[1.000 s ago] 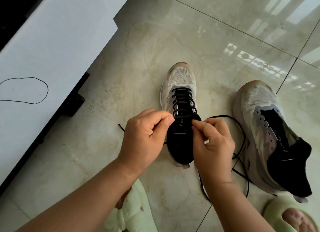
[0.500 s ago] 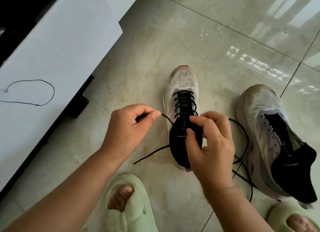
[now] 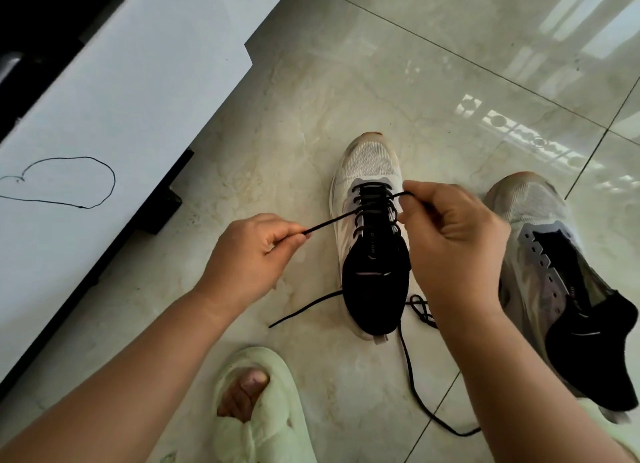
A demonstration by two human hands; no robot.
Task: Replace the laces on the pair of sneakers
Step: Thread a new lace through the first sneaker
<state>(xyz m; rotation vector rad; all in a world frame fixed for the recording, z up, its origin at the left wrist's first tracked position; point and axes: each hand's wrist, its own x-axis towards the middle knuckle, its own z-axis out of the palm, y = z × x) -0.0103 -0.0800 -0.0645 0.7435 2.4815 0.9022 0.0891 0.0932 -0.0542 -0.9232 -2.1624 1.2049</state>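
so the left hand [image 3: 251,254] is pinching one end of the black lace [image 3: 332,220] between thumb and curled fingers, with the lace running taut from that pinch up and across to the eyelets of the laced sneaker [image 3: 372,241], which sits on the floor right between the two hands, toe pointing away. the right hand [image 3: 450,241] is on the other side of that shoe, fingers curled round the other stretch of the same lace, pinching it just past the top rows of lacing near the toe end. so both hands are clamped on the lace and held apart, one each side of the shoe. the lacing covers only the front rows of eyelets, the black tongue and collar below are still open. more loose lace trails out from under the right wrist, looping on the tile floor [image 3: 398,64] toward the person, and another bit pokes out on the floor below the left hand. the second sneaker [image 3: 554,272] lies just past the right hand, tilted on its side, no lace in its eyelets that i can see. below the left forearm there's a foot in a pale green slipper [image 3: 256,410]. out beyond the left hand is a white board [image 3: 131,92] with a thin black cord [image 3: 69,182] looped on it.
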